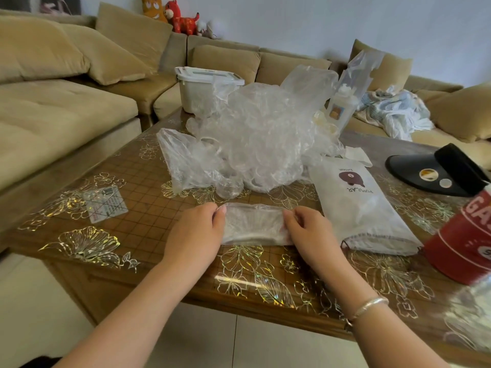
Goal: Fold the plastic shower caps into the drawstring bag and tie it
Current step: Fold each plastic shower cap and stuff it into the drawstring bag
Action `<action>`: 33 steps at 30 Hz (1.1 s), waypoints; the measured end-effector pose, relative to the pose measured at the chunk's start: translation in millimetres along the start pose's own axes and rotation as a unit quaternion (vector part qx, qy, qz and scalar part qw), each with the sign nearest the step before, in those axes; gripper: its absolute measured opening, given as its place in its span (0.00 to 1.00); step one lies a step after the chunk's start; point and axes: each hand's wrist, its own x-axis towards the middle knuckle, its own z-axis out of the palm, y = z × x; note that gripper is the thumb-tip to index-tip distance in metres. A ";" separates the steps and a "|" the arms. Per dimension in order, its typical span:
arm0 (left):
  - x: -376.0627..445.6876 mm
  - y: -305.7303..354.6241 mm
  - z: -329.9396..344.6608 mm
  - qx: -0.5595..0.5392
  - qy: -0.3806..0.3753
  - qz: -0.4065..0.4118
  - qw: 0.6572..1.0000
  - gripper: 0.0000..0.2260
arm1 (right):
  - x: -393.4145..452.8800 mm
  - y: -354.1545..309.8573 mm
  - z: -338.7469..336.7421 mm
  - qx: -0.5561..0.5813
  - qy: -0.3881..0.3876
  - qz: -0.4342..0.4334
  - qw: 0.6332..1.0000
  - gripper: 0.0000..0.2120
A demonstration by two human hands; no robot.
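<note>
Head view: left hand (195,232) and right hand (309,231) each pinch an end of a flattened shower cap (253,225) on the bench (138,208). Press air out, keep edges square before the next fold. Drawstring bag (361,208) lies just right, mouth toward the person; unfolded caps pile (255,144) behind.

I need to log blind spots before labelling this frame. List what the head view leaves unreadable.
- Pile: the number of caps is untellable; the clear layers overlap.
- Bag: its contents are hidden by white fabric, and its cord is too thin to trace.
- Red can: cut off by the right edge.
- Left hand and right hand: their fingertips cover the ends of the folded cap.
</note>
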 end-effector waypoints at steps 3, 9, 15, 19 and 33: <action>-1.4 4.3 2.6 0.090 0.035 0.007 0.995 0.17 | 1.7 -2.8 6.2 -0.083 0.030 -0.023 0.996 0.17; 3.5 7.0 7.0 0.195 0.043 -0.019 0.980 0.07 | 3.4 -11.6 16.8 -0.243 0.036 -0.021 0.969 0.10; 3.4 3.5 3.4 0.221 0.058 -0.025 0.973 0.12 | 8.1 -6.3 15.8 -0.258 0.032 -0.004 0.966 0.14; 5.7 -0.4 -1.1 0.177 0.057 0.000 0.983 0.11 | 10.1 -5.7 7.6 0.006 -0.022 0.022 0.999 0.09; -3.0 25.9 -19.8 -0.376 -0.288 -0.127 0.871 0.22 | -2.0 -21.1 -37.0 0.510 -0.175 0.152 0.828 0.17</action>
